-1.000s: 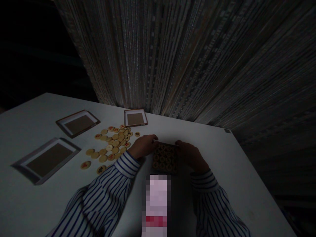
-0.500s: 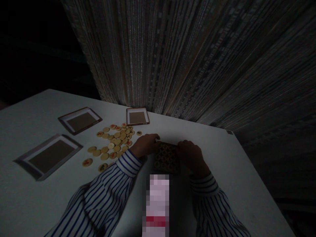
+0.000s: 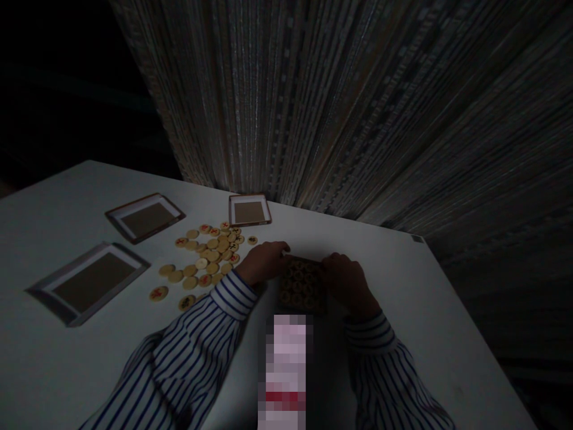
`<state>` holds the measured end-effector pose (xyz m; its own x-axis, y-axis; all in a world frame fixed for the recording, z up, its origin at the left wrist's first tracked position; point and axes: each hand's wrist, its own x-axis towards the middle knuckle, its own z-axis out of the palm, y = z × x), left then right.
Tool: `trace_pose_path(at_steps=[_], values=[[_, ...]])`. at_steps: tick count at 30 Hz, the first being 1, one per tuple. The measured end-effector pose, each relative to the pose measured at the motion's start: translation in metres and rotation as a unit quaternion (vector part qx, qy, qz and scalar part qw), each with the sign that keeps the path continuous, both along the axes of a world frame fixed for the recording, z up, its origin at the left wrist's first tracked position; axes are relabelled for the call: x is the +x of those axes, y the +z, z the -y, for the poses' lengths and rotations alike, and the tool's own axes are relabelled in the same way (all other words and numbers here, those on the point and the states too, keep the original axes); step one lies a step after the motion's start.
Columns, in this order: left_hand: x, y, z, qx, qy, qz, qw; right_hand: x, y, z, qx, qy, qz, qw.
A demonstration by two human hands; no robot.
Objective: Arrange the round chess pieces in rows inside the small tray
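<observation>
A dark, shallow box (image 3: 283, 301) with rows of round Chinese chess pieces (image 3: 299, 288) in it lies in front of me, deep in shadow. My left hand (image 3: 265, 263) is closed at its far left corner, fingers bent over the rim. On the other side, my right hand (image 3: 349, 283) grips the right edge near the far corner with curled fingers. Left of my left hand, loose wooden chess pieces (image 3: 213, 257) are spread on the table; some show red or black characters, others are blank side up. My left sleeve hides part of the nearest ones.
On the white table (image 3: 107, 364) stand an open box lid or tray at the back (image 3: 268, 210), another at the left (image 3: 152, 218) and a larger one nearer (image 3: 89, 286). A string curtain (image 3: 277, 107) hangs along the far edge. A blurred patch covers the bottom middle.
Almost nothing differs. Both hands keep their places at the box, and the loose pieces and trays lie as before.
</observation>
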<state>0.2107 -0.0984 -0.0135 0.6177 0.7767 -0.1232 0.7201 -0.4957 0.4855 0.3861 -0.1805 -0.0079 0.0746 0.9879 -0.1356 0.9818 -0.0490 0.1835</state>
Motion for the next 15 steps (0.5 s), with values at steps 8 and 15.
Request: trace_pose_path(at_steps=[8,15], values=[[-0.0002,-0.0005,0.0003,0.004,0.001,-0.007,1.000,-0.0015,0.0027,-0.0004,-0.001,-0.001,-0.008,1.000],[-0.0003,-0.0010,0.0004,0.005,0.001,-0.004,1.000,-0.0033,0.0052,0.0005,0.002,-0.001,-0.010,1.000]])
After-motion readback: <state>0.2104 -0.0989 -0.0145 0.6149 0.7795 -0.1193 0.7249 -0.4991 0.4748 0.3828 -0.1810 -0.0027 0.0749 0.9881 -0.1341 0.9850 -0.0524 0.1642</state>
